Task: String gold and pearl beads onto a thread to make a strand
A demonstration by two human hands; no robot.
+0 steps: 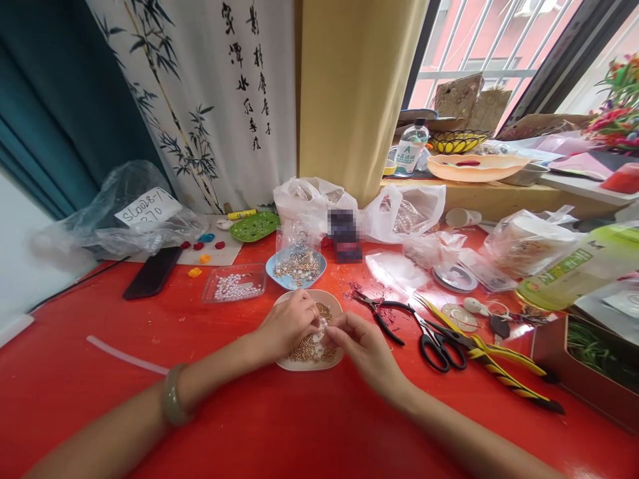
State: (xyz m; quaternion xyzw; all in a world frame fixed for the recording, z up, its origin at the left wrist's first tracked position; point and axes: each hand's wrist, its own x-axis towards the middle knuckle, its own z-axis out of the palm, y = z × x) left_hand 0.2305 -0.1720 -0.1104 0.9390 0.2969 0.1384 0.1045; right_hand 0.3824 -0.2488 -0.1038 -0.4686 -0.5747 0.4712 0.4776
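Over a shallow cream dish [311,364] of small gold beads [304,350], my left hand [291,322] and my right hand [360,340] meet with fingertips almost touching. Both are closed in a pinch. Whitish beads [322,324] show between the fingertips; whether they are held or lie in the dish behind, I cannot tell. Any thread or wire is too fine to see. Just behind stands a light blue dish [272,274] with mixed gold and white beads. To its left is a clear plastic box [206,293] of white pearl beads [234,287].
Right of my hands lie small pliers [382,313], black-handled scissors [442,346] and yellow-black pliers [492,362]. A box [582,372] with green stems stands far right. White plastic bags [407,213] line the back. A phone [152,273] and green tray [254,227] are left.
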